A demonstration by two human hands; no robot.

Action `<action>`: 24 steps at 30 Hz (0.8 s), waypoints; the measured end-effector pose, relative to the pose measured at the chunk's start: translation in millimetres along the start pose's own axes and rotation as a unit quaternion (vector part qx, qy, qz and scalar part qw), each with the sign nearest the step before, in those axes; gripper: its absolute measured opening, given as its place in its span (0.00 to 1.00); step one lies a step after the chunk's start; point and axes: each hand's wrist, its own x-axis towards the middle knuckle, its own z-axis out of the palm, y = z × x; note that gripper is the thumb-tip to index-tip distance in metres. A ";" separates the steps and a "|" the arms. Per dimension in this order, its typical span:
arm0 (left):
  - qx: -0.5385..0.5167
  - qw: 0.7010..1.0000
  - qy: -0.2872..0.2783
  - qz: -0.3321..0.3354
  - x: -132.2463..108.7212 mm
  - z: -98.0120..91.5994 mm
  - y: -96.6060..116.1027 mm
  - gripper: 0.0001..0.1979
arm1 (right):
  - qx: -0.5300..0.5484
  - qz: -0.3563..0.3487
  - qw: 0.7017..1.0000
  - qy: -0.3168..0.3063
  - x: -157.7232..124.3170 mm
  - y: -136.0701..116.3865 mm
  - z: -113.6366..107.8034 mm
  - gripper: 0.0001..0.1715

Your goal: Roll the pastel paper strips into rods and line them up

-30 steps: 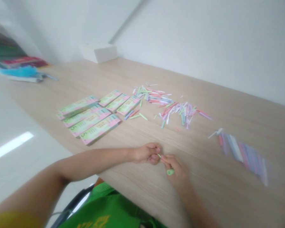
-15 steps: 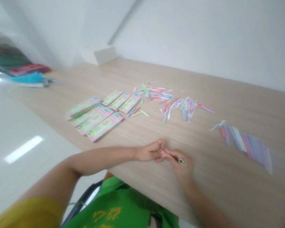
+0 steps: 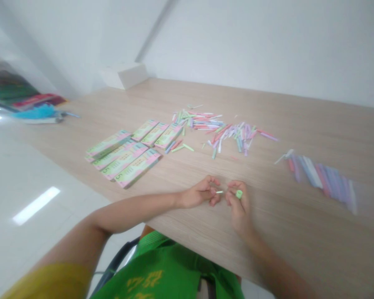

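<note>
My left hand (image 3: 202,193) and my right hand (image 3: 238,203) meet over the near part of the wooden table (image 3: 187,108). A small green roll of paper (image 3: 239,193) is pinched in the fingers of my right hand. Its thin pale strip end (image 3: 219,192) runs across to my left hand, whose thumb and fingers pinch it. Both hands are closed.
Beyond the hands lies a scatter of several pastel paper strips (image 3: 224,133). Several flat packets printed with a 5 (image 3: 127,149) lie in rows to the left. A clear packet of coloured strips (image 3: 321,176) lies at right. A white box (image 3: 124,74) stands by the wall.
My hands have drawn slightly apart, and a short strip end now shows between them. The green roll has turned up at my right fingertips. The view shifted a little.
</note>
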 end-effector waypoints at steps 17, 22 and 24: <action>0.056 0.993 0.035 -0.094 0.4 -19.7 0.7 0.25 | -0.517 -0.221 0.815 -0.140 4.1 2.6 -9.3 0.07; 0.075 0.991 0.042 -0.103 -3.0 -16.9 1.5 0.25 | -0.563 -0.202 0.795 -0.097 1.6 1.0 -10.2 0.05; 0.077 0.991 0.052 -0.095 -3.3 -16.9 1.4 0.24 | -0.577 -0.191 0.788 -0.098 2.1 1.3 -10.6 0.05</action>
